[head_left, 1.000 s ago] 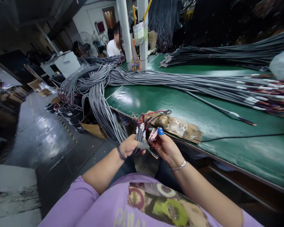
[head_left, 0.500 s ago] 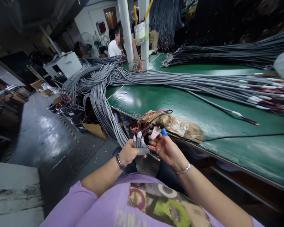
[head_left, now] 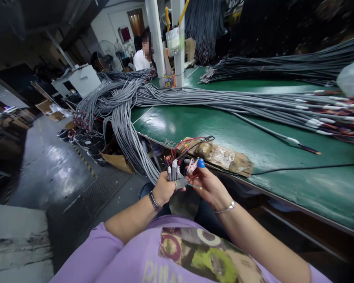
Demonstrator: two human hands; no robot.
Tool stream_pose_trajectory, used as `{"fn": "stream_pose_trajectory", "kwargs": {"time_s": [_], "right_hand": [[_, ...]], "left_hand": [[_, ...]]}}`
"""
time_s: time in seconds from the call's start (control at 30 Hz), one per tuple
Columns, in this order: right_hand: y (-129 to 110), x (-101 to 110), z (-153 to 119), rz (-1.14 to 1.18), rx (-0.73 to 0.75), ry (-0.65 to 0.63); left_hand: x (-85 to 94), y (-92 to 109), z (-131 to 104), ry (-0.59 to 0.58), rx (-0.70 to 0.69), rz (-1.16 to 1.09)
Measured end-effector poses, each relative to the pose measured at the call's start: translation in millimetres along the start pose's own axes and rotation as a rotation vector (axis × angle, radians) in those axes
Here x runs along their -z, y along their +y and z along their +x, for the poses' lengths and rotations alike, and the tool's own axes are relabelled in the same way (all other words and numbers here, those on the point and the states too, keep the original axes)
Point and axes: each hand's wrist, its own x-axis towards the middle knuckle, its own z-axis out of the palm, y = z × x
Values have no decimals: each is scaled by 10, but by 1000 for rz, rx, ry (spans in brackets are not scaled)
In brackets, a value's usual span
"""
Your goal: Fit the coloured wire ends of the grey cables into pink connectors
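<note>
My left hand point(head_left: 164, 189) is closed around a bundle of grey cables point(head_left: 173, 171), whose white-banded ends and bare coloured wires stick up above the fist. Grey wrapping covers its thumb. Close by on the right, my right hand point(head_left: 208, 184), with a blue cover on one fingertip, pinches a small pale pink clip-like piece point(head_left: 191, 167). Its other fingers are near thin coloured wires point(head_left: 196, 186) that stick out past my left thumb; whether they touch is unclear. Red and black leads point(head_left: 181, 148) run behind the bundle at the table edge.
A taped cardboard piece point(head_left: 228, 158) lies along the edge of the green table point(head_left: 177, 122). Long grey cables point(head_left: 212, 99) stretch across the table and hang off its left corner point(head_left: 126, 133). Dark cables point(head_left: 277, 65) lie behind. A person point(head_left: 141, 57) sits beyond the posts.
My right hand has tilted and shifted slightly left, with its lower fingers closer to the thin wires. The pink piece has turned in its fingers. My left hand still grips the bundle.
</note>
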Motion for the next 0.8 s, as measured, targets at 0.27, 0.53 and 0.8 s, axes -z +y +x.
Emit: {"fn": "stream_pose_trajectory", "kwargs": {"time_s": [0.27,0.53,0.8], "right_hand": [[43,1,-1,25,18,10],[-31,31,-52,-58,-24,-22],[-52,10,-71,-106,65,-34]], "left_hand": [[8,-76,28,2,26,12],[92,-23,-98,-8,18,32],[131,18,-106,-11,-8,0]]}}
